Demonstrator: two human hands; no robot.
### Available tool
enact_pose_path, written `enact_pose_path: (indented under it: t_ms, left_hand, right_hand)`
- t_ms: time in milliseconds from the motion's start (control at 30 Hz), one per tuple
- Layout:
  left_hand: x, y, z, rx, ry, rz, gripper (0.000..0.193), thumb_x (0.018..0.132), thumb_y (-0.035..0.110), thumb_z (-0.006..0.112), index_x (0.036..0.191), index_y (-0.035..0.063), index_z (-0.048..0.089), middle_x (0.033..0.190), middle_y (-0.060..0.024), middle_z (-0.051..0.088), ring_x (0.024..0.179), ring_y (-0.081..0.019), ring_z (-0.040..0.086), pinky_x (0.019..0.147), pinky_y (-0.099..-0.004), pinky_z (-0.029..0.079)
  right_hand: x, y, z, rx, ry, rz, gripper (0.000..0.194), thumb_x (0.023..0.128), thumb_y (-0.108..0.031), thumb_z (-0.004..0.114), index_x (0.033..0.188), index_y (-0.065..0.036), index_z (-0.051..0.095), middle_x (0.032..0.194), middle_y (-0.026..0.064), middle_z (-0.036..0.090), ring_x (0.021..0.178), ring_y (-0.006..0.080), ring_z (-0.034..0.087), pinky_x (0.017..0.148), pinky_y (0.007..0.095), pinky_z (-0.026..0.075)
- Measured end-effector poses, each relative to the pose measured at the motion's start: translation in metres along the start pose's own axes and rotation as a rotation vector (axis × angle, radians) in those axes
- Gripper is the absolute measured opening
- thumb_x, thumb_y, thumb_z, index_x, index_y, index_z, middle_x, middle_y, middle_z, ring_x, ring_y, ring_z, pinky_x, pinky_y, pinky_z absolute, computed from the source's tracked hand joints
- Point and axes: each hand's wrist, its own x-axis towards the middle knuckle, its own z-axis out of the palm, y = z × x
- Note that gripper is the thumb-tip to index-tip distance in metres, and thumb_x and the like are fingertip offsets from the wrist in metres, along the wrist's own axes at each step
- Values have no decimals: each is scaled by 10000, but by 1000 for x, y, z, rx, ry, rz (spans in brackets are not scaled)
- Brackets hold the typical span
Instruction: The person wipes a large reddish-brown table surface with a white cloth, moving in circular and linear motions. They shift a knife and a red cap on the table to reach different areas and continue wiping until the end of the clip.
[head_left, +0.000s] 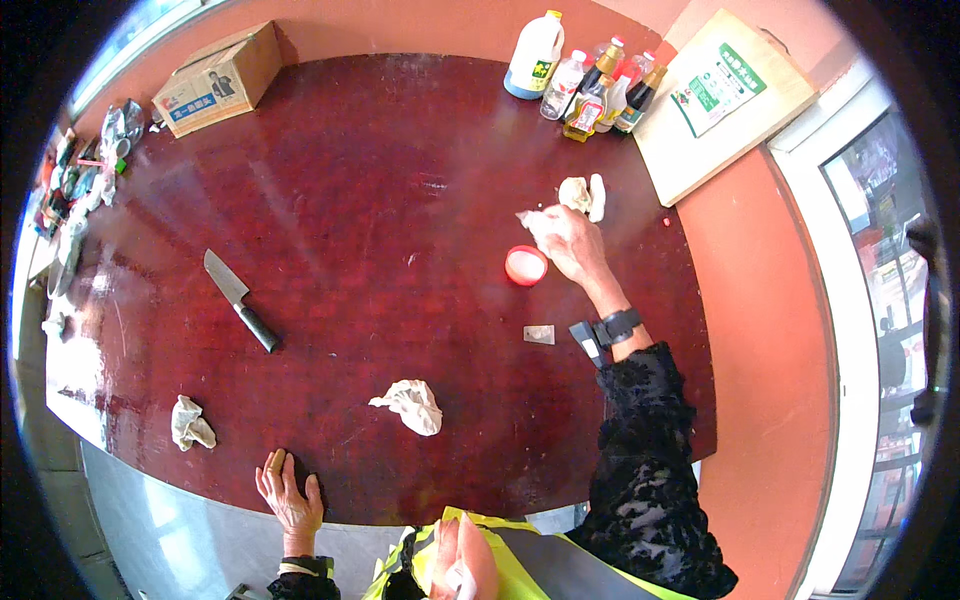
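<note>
My right hand (574, 244) is closed around a crumpled white tissue or cloth (536, 222) over the right side of the dark red table (360, 202). Just below its fingers lies a round red lid or shallow dish (526, 265) with a white inside. Beyond the knuckles are a crumpled off-white wad and a white strip (597, 196). A small translucent rectangular piece (538, 334) lies nearer to me. My left hand (289, 491) rests flat near the front edge, thumb apart, holding nothing. To its upper left sits a crumpled whitish cloth (192, 424); another white cloth (412, 406) lies to its right.
A kitchen knife (240, 300) lies at left, blade pointing away. Several bottles (589, 90) stand at the back right beside a leaning wooden board (731, 105) with a printed bag on it. A cardboard box (217, 82) and heaped plastic bags (82, 176) occupy the back left.
</note>
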Motion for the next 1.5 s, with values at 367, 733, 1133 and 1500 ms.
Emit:
enact_pose_path:
  t_ms: [367, 733, 1133, 1500]
  left_hand:
    - [-1, -2, 1, 24, -26, -18, 506, 907, 312, 569, 1282, -28, 574, 1392, -180, 525, 1350, -349, 450, 1176, -567, 221]
    - [4, 6, -6, 12, -45, -40, 500, 916, 340, 558, 1253, -29, 584, 1352, -182, 541, 1320, -368, 465, 1170, -574, 227]
    - [5, 4, -5, 11, -28, -33, 494, 906, 330, 555, 1230, -41, 593, 1337, -203, 552, 1311, -385, 471, 1158, -584, 245]
    - [1, 0, -3, 34, -58, -32, 504, 932, 357, 541, 1252, -31, 579, 1355, -202, 535, 1313, -388, 460, 1148, -594, 253]
  right_hand:
    - [-47, 11, 62, -257, -323, 63, 378, 849, -130, 654, 1224, -115, 607, 1277, 122, 594, 1246, 370, 496, 1041, 489, 413]
    - [44, 88, 76, -40, -154, -119, 207, 822, 12, 581, 969, -72, 701, 933, 158, 681, 929, 386, 652, 757, 474, 518]
    - [46, 102, 46, -405, 51, 398, 1085, 732, -581, 746, 1577, -170, 205, 1588, 171, 299, 1457, 411, 281, 1135, 605, 278]
    - [21, 179, 84, -360, -1, 656, 1275, 688, -688, 791, 1578, -57, 131, 1569, 395, 131, 1458, 542, 192, 1176, 587, 231]
